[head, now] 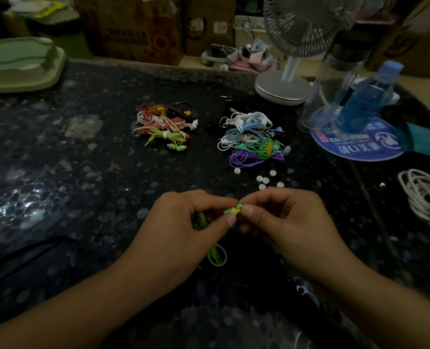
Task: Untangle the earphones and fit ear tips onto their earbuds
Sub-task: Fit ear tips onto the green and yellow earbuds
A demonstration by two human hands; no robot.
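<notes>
Low over the dark table, my left hand (183, 222) and my right hand (284, 220) meet at a small yellow and green earbud (232, 210). My left thumb and fingers pinch it from the left. My right fingertips pinch its right end, where a pale green tip shows. Its green cable (216, 255) hangs in loops below my left hand. Several loose white ear tips (265, 180) lie just beyond my right hand. Two piles of earphones sit farther back: a red, pink and yellow pile (164, 125) and a white, blue, green and purple pile (253, 137).
A coiled white cable (425, 197) lies at the right edge. A blue bottle (367, 96) and a clear bottle (339, 76) stand on a blue round card (357, 149). A white fan base (282, 88) stands behind the piles. A green tray (19, 64) sits far left.
</notes>
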